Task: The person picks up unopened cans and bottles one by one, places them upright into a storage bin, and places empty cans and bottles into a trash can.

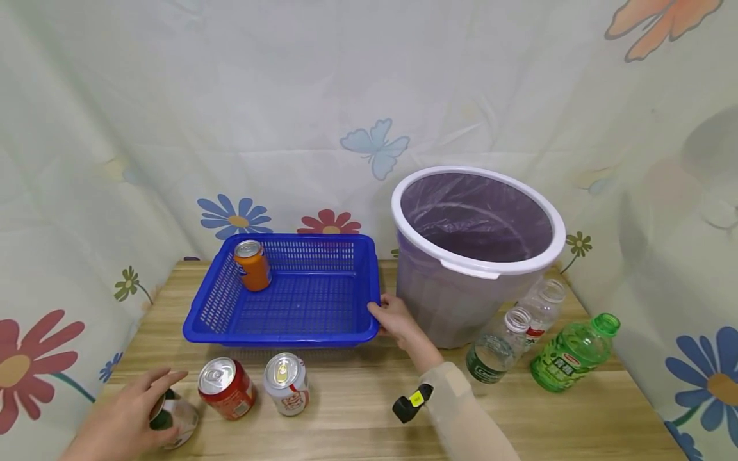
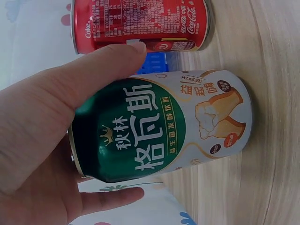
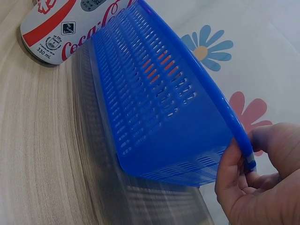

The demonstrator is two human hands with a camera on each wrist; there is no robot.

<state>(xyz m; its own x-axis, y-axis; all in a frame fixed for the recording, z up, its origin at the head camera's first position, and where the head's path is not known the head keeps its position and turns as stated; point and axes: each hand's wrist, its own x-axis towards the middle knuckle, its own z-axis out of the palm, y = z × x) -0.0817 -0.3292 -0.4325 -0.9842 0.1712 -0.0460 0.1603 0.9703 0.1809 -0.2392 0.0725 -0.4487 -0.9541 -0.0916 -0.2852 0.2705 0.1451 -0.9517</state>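
On the table's left, my left hand [image 1: 129,413] is spread around a green and white drink can [image 2: 164,124]. Its fingers are fairly straight, with gaps beside the can in the left wrist view; the palm side is partly hidden. The can stands upright. A red Coke can [image 1: 227,388] is just right of it, then a white Coca-Cola can [image 1: 286,384]. My right hand [image 1: 398,320] pinches the right rim of a blue plastic basket [image 1: 282,339], thumb on one side and curled fingers on the other. Inside the basket, at its back left, stands an orange can [image 1: 252,266].
A lined bin with a white rim [image 1: 478,266] stands right of the basket. Beside it are a clear bottle with a green label [image 1: 490,358], another clear bottle [image 1: 542,307] and a green bottle [image 1: 571,358]. Patterned cloth [image 1: 288,115] hangs behind the wooden table [image 1: 346,416].
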